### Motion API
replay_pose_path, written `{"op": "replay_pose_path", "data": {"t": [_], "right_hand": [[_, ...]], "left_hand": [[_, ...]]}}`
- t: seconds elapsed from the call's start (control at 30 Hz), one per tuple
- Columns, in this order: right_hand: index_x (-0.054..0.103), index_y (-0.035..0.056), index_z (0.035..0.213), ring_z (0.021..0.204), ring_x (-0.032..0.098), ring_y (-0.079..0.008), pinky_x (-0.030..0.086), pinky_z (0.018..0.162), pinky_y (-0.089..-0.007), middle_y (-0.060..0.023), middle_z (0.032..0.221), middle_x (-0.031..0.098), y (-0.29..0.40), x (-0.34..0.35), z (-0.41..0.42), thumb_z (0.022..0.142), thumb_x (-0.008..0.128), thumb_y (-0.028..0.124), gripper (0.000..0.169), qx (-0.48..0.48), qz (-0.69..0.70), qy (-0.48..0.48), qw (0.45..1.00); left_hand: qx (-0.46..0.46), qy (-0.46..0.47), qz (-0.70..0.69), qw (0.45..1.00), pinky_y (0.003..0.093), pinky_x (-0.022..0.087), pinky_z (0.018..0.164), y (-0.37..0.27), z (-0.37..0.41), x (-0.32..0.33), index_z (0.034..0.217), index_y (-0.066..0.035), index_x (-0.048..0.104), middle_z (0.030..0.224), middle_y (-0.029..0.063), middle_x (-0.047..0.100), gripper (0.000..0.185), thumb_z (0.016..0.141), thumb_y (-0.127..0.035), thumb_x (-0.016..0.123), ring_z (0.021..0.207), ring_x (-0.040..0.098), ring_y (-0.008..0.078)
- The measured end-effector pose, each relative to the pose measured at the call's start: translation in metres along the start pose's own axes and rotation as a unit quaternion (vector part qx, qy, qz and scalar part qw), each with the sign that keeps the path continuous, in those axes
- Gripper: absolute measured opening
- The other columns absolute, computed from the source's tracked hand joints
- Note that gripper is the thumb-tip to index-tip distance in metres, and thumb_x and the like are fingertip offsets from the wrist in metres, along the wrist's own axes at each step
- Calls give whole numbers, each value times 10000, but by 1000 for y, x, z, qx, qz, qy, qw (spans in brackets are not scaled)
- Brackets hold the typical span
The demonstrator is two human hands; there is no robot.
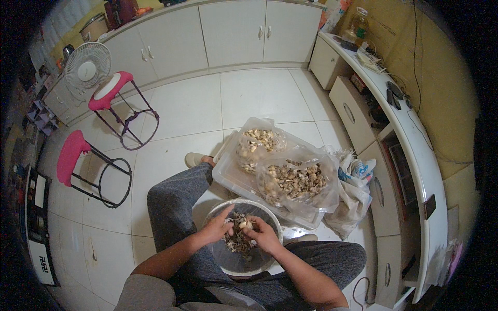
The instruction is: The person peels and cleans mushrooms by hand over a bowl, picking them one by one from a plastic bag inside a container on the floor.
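My right hand [266, 237] holds a pale garlic piece [245, 225] between thumb and fingers, over a round white-rimmed basin [274, 258] between my legs. Just left of it, my left hand [217, 229] is open, its index finger stretched forward and its thumb apart. A whitish scrap, perhaps garlic skin, shows at its fingertips. Dry garlic skins and roots [242, 245] lie in the basin beneath both hands. Beyond the basin, a translucent plastic tray [225, 177] carries a clear bag of pale cloves [261, 140] and an open bag of darker, unpeeled-looking garlic [301, 180].
A woven sack [346, 215] leans beside the tray, next to the drawers [389, 210] of a long white-topped cabinet [430, 225]. Two pink-covered stools [72, 157] and a fan [86, 69] stand at left. White cupboards [233, 35] line the far side of the tiled floor [186, 105].
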State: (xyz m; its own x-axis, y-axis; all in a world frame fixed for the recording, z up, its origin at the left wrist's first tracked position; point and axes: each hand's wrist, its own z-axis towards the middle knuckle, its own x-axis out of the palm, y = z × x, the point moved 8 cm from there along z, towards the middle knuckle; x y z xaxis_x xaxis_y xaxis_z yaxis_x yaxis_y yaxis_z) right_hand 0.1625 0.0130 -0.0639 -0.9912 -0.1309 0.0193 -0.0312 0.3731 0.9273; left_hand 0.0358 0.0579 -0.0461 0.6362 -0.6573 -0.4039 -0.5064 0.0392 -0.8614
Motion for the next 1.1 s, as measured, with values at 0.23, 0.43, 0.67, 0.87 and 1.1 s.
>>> {"op": "replay_pose_path", "data": {"t": [0.23,0.43,0.67,0.87,1.1], "right_hand": [[413,53,1144,953,520,-262,381,829,-325,-155,1014,542,-2,2,1,742,586,275,491,-5,-4,12,1000],[418,50,1122,905,540,-268,399,791,-327,-155,980,556,2,1,-2,740,584,277,474,0,-10,15,1000],[428,61,1107,854,558,-242,411,758,-321,-147,933,572,-4,-1,0,742,583,269,447,-5,-26,12,1000],[444,66,1095,860,558,-245,411,762,-318,-141,925,578,5,3,-1,734,594,250,431,-14,-5,18,1000],[453,65,1087,849,562,-240,415,756,-318,-136,908,585,2,2,-2,734,594,232,415,3,-11,14,1000]], "left_hand": [[-50,-3,21,999,289,436,650,8,-2,-1,1295,-52,156,733,104,582,553,815,-96,426,697,547,178],[-47,57,-75,994,247,403,517,5,0,4,1307,-88,161,724,79,561,511,841,-93,372,596,491,115],[-110,86,-171,975,221,374,452,-5,-8,10,1326,-135,24,760,69,543,636,823,-62,407,584,473,91],[-69,85,-219,970,227,376,441,15,-7,16,1319,-89,37,723,69,581,631,809,-54,407,512,475,110],[-104,21,-155,982,240,377,448,35,-2,12,1315,-94,117,656,51,574,567,831,-161,406,494,443,98]]}}
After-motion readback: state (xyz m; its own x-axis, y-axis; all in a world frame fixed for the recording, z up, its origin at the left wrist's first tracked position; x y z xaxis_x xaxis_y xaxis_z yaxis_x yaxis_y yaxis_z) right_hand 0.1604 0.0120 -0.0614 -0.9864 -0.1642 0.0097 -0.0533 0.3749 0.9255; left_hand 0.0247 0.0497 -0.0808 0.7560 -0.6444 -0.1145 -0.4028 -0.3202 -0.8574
